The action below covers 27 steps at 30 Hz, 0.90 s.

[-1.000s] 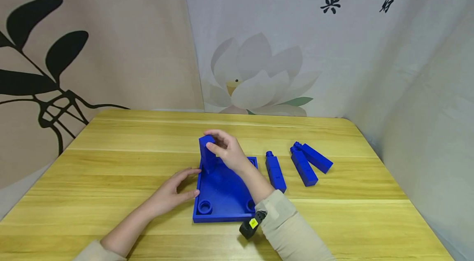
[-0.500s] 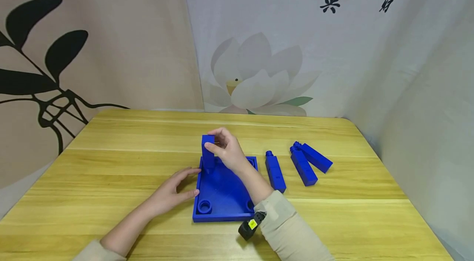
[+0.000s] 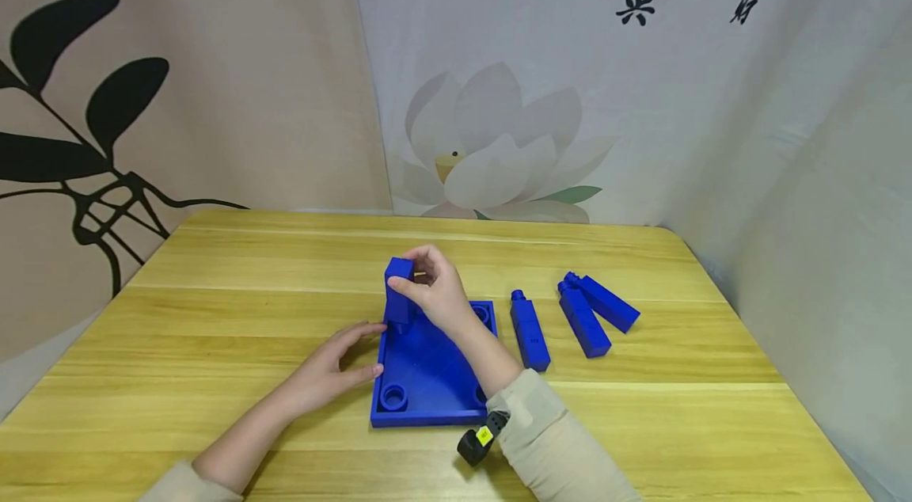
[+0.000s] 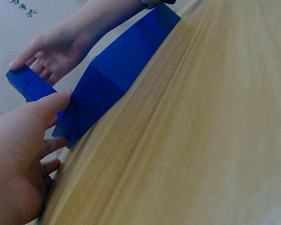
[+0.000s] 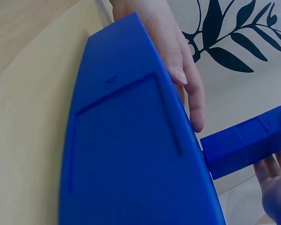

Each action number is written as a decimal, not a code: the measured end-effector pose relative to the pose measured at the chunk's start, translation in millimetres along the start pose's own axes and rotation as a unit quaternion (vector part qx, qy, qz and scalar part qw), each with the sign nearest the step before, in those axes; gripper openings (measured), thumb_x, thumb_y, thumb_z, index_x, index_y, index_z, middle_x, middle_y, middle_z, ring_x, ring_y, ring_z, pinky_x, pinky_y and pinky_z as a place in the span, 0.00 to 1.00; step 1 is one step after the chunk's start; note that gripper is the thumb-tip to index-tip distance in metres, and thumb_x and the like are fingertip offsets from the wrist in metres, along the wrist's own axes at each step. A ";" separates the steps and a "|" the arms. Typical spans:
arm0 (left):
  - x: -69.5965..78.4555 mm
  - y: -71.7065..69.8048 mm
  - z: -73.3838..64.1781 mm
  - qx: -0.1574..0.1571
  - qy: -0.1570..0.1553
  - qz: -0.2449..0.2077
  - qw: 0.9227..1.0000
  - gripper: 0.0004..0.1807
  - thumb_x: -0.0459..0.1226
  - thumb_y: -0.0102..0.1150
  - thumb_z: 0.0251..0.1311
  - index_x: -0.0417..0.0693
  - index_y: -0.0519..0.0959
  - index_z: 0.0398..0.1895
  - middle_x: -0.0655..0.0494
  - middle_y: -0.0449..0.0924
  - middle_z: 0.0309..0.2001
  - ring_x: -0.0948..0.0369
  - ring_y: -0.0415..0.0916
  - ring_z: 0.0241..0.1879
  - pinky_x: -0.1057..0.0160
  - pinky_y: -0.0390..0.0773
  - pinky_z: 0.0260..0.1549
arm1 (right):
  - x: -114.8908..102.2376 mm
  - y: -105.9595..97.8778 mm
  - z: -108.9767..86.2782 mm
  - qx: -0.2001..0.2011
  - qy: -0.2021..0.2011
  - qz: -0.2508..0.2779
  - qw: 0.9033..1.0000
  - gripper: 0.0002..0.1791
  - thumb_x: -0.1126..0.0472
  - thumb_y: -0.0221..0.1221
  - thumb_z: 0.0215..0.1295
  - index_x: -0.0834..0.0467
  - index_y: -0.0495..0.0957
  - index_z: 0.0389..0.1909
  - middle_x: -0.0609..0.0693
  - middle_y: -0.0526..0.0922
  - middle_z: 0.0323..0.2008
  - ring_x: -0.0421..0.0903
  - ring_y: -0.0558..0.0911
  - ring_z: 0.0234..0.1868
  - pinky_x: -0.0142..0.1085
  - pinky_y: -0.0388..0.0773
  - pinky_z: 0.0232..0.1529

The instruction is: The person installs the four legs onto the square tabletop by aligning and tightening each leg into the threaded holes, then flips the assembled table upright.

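A blue square tray-like board point(image 3: 435, 375) with raised rims and round corner sockets lies on the table. My right hand point(image 3: 443, 294) grips the upper part of a blue square post point(image 3: 397, 298) between thumb and fingers. The post stands nearly upright over the board's far left corner, its lower end at the socket there, which is hidden. My left hand point(image 3: 329, 377) touches the board's left edge with thumb and fingertips, its fingers mostly straight. In the right wrist view, the post point(image 5: 246, 143) meets the board's far side point(image 5: 122, 140) end on.
To the right of the board lies one blue post point(image 3: 530, 334) with a threaded round end. Farther right are two more posts, one point(image 3: 586, 321) overlapping the other point(image 3: 613, 306). A printed cloth point(image 3: 499, 146) hangs behind the wooden table point(image 3: 235, 288).
The post has turned a little about its length and tilted slightly in my right hand, showing different faces. My left hand, the board and the loose posts have stayed in place.
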<state>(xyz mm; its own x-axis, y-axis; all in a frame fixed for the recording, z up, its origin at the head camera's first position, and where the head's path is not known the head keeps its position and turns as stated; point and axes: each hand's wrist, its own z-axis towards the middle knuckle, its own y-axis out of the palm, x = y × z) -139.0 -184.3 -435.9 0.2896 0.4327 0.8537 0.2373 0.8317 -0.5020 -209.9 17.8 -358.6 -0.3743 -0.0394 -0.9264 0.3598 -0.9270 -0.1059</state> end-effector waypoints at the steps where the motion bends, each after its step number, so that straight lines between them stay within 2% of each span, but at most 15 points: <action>1: -0.3 -0.1 0.1 0.000 0.001 0.000 1.000 0.30 0.44 0.64 0.60 0.49 0.69 0.66 0.42 0.63 0.67 0.39 0.48 0.69 0.34 0.53 0.61 | 0.2 -0.4 0.0 -0.004 -0.001 0.000 1.000 0.18 0.72 0.61 0.61 0.72 0.69 0.50 0.65 0.78 0.45 0.60 0.76 0.48 0.48 0.73 0.51; 4: -1.4 -0.2 0.2 0.002 0.007 0.004 1.000 0.30 0.44 0.64 0.60 0.48 0.69 0.65 0.42 0.63 0.66 0.39 0.49 0.69 0.34 0.53 0.61 | 0.1 -2.9 0.0 -0.025 -0.004 0.001 1.000 0.20 0.72 0.59 0.63 0.72 0.68 0.55 0.67 0.75 0.52 0.60 0.74 0.53 0.50 0.71 0.55; 8: -1.5 0.1 -0.5 0.007 0.013 0.009 1.000 0.30 0.43 0.64 0.60 0.48 0.70 0.65 0.41 0.63 0.66 0.38 0.50 0.68 0.34 0.53 0.61 | 17.6 -7.8 4.5 -0.064 -0.031 0.008 0.997 0.20 0.68 0.53 0.70 0.69 0.67 0.61 0.64 0.74 0.57 0.53 0.73 0.59 0.44 0.68 0.60; 12: -0.3 0.1 -1.5 0.008 0.008 0.011 1.000 0.30 0.44 0.64 0.60 0.50 0.70 0.65 0.40 0.62 0.67 0.39 0.50 0.68 0.34 0.54 0.60 | 30.6 -11.5 8.4 -0.095 -0.046 0.031 0.994 0.21 0.65 0.48 0.72 0.67 0.66 0.64 0.62 0.74 0.58 0.50 0.72 0.60 0.40 0.66 0.62; 20: 1.1 0.4 -2.0 0.003 -0.003 0.010 1.000 0.30 0.45 0.64 0.60 0.50 0.69 0.65 0.38 0.60 0.67 0.38 0.50 0.68 0.33 0.55 0.59 | 25.6 -14.9 9.5 -0.131 -0.031 0.041 0.990 0.21 0.72 0.44 0.73 0.73 0.64 0.64 0.67 0.72 0.58 0.56 0.73 0.58 0.38 0.70 0.58; 27: 1.2 -0.2 -1.8 0.001 -0.010 0.009 1.000 0.31 0.46 0.64 0.60 0.50 0.69 0.66 0.37 0.59 0.68 0.38 0.50 0.68 0.33 0.55 0.59 | -1.3 -16.3 3.8 -0.139 -0.019 0.012 0.990 0.20 0.73 0.45 0.71 0.77 0.64 0.62 0.70 0.71 0.58 0.56 0.75 0.56 0.34 0.72 0.54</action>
<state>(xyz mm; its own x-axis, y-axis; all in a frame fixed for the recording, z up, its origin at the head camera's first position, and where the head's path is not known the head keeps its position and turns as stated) -137.1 -184.6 -435.1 0.2761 0.4540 0.8472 0.2307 0.8244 -0.5169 -218.5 31.5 -354.3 -0.3931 -0.0782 -0.9162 0.5885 -0.7870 -0.1853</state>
